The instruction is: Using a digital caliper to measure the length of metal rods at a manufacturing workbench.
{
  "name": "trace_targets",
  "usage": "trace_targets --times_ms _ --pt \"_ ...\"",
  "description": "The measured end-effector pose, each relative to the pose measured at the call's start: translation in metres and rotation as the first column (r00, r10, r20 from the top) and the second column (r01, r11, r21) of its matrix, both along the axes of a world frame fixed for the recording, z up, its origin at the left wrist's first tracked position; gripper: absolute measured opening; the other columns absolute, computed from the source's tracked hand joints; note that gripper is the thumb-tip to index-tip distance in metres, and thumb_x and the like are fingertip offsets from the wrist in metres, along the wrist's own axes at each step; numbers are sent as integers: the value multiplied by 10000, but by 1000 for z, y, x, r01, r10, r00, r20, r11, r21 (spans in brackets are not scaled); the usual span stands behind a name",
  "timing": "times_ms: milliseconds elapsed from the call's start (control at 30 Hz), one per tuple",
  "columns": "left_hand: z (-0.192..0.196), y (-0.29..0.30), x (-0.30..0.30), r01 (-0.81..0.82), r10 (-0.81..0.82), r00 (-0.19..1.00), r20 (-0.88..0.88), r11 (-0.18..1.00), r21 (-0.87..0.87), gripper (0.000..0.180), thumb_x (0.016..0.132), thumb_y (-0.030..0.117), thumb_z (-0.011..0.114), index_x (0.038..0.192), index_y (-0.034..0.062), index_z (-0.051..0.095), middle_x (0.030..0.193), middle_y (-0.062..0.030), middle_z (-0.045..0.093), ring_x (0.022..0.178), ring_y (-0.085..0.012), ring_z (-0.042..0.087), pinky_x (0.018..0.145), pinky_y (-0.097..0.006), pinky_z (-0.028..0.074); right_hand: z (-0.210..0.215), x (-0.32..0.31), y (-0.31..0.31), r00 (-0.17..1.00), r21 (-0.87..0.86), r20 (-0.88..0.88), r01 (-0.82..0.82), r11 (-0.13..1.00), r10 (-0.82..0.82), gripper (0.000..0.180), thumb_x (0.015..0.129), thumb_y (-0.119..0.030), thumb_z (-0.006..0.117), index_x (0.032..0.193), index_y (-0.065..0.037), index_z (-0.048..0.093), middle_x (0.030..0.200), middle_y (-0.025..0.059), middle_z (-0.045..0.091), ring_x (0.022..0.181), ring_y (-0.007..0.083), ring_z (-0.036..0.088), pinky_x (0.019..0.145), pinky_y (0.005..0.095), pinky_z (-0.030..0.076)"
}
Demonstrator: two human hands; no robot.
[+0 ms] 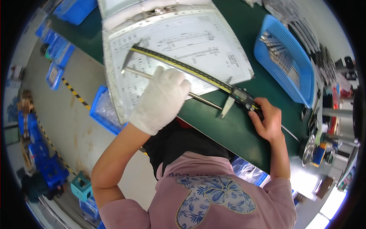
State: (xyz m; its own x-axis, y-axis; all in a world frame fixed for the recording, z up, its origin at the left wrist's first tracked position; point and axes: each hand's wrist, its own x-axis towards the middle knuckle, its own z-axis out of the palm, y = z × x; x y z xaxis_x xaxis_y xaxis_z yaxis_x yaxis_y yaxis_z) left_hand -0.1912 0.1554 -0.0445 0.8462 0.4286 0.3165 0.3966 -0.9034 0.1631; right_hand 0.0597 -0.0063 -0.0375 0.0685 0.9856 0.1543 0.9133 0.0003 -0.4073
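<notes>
My left hand (162,100), in a white glove, is closed around a thin metal rod (206,101). The bare right hand (268,117) grips the display end of a long digital caliper (183,65). The caliper's jaws reach toward both ends of the rod: the fixed jaw is by the rod's left end, the sliding jaw by its right end. I cannot tell whether both jaws touch it. Beneath the caliper and my left hand lies an open binder (225,42) with a printed technical drawing under a clear sleeve.
The binder lies on a green table (217,126). A blue basket (267,61) of metal parts stands at the right, with more metal pieces (303,30) behind it. On the floor at the left are blue bins (100,114) and a teal stool (81,187). A round metal dish (308,150) sits at the far right.
</notes>
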Motion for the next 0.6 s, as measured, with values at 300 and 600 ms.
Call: trace_targets --times_ms 300,600 --pt "10 3 2 118 -110 989 -94 989 87 40 700 89 547 731 64 555 744 -61 497 759 -220 530 660 -329 441 -3 5 -3 998 63 60 2 998 -6 288 726 -182 679 933 -31 548 702 118 574 556 284 554 509 350 416" --pt "23 9 4 194 -162 916 -368 980 53 50 740 104 548 780 76 538 791 -38 504 801 -182 550 601 -304 493 -5 4 -4 999 55 41 8 998 -10 271 747 -240 664 911 -53 556 669 104 570 574 284 566 497 369 425"
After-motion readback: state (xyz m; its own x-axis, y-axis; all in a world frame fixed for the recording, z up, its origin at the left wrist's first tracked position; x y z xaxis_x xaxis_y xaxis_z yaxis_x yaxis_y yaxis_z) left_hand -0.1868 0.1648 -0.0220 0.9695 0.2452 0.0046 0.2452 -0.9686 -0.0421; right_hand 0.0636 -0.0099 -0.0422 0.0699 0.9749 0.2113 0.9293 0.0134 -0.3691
